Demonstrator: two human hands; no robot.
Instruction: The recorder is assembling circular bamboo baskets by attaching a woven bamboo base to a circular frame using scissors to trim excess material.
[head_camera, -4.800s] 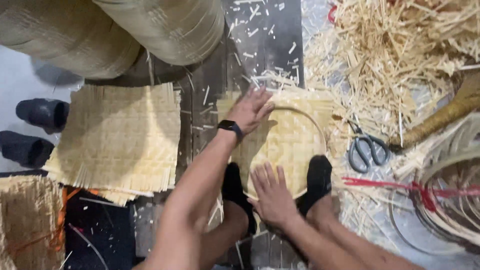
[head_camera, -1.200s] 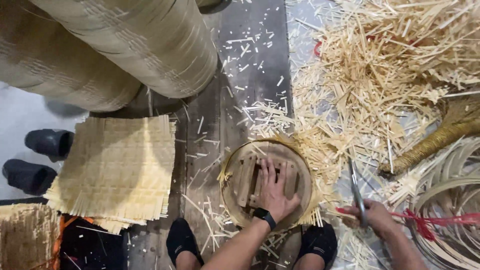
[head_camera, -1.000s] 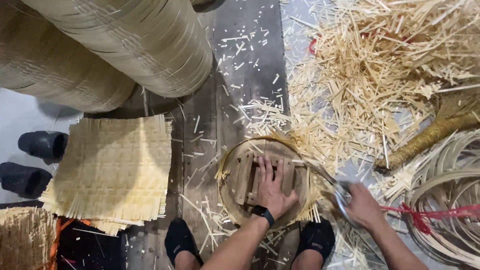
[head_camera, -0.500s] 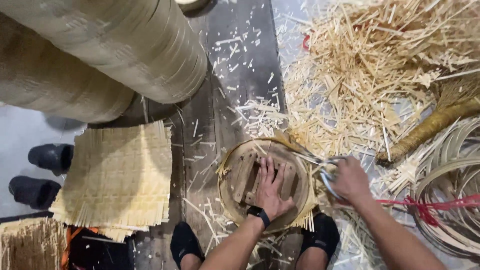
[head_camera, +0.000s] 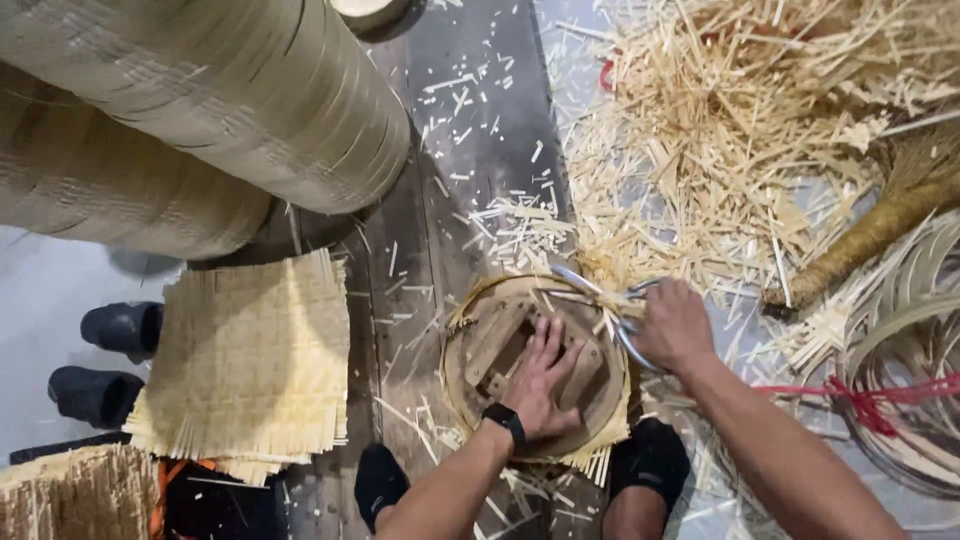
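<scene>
Left hand (head_camera: 543, 385) flat on round wooden form (head_camera: 533, 362), fingers spread wide, pressing down, black watch (head_camera: 506, 423) on wrist. Form on dark plank floor (head_camera: 470, 150) between two black-socked feet (head_camera: 648, 462), woven bamboo edge (head_camera: 600, 462) fringing out beneath at lower right. Right hand (head_camera: 675, 325) closed around scissors (head_camera: 612, 300) handles, blades pointing left over upper rim of form, just beside sticking-out strips. Heap of bamboo offcuts (head_camera: 740, 150) to upper right. Square woven mat (head_camera: 250, 365) lying left of form, apart. Large woven rolls (head_camera: 200, 110) top left. Pair of dark slippers (head_camera: 110, 360) at far left. Coiled strips with red tie (head_camera: 880, 390) at right edge.
</scene>
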